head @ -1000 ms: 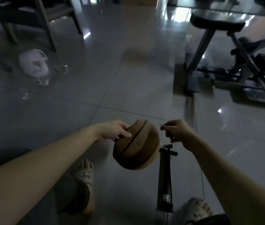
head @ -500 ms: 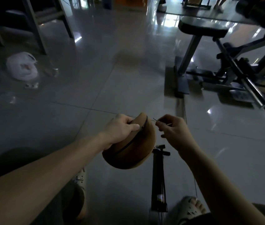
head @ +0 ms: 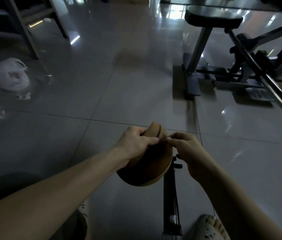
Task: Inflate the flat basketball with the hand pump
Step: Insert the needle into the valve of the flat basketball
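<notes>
A flat, caved-in brown basketball (head: 147, 168) hangs in the air low in the middle of the view. My left hand (head: 133, 142) grips its upper left rim. My right hand (head: 187, 148) pinches the pump's thin needle against the ball's top, beside my left thumb; the needle tip is hidden between the fingers. Under the ball a black hand pump (head: 170, 198) stands upright on the floor, its T-handle just below my right wrist. Its base sits by my right sandal.
The floor is glossy grey tile (head: 102, 101). A weight bench with a metal bar (head: 237, 66) stands at the right back. A white plastic bag (head: 10, 75) lies at the left near chair or table legs (head: 27, 32). My sandalled right foot (head: 213, 227) is at the bottom.
My right hand moved left and brought the needle from beside the ball onto its top. My left hand shifted its grip over the ball's rim, and the ball tilted more edge-on.
</notes>
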The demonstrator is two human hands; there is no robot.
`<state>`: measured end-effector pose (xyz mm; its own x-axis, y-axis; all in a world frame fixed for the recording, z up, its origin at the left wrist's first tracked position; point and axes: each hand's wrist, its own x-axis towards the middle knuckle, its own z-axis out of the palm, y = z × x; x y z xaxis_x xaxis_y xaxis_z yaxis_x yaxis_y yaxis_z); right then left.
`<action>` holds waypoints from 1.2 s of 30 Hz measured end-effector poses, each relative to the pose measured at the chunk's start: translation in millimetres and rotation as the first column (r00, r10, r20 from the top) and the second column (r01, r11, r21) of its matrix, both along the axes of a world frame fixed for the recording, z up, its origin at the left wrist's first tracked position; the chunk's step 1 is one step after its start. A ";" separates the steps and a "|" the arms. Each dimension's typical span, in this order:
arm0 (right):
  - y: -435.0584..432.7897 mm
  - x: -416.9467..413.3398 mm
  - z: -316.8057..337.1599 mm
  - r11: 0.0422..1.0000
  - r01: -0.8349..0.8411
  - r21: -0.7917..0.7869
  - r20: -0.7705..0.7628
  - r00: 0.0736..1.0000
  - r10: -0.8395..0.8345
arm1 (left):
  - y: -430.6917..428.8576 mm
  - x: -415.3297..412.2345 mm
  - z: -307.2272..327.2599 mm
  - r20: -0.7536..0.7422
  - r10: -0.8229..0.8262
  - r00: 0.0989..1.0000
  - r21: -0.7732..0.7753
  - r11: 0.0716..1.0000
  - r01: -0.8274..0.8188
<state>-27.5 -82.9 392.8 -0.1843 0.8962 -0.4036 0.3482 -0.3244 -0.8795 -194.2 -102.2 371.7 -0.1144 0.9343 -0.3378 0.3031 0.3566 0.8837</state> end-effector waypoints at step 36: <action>16.8 27.2 4.0 0.943 0.158 -0.293 -0.421 0.864 -0.276 | -8.7 6.8 35.5 -0.576 0.038 0.817 0.680 0.578 0.452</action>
<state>-0.3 -66.1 396.7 -0.2110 0.8202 -0.5317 -0.1706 -0.5665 -0.8062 -187.4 -110.9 407.2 0.2074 0.8109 0.5472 0.7257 -0.5026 0.4697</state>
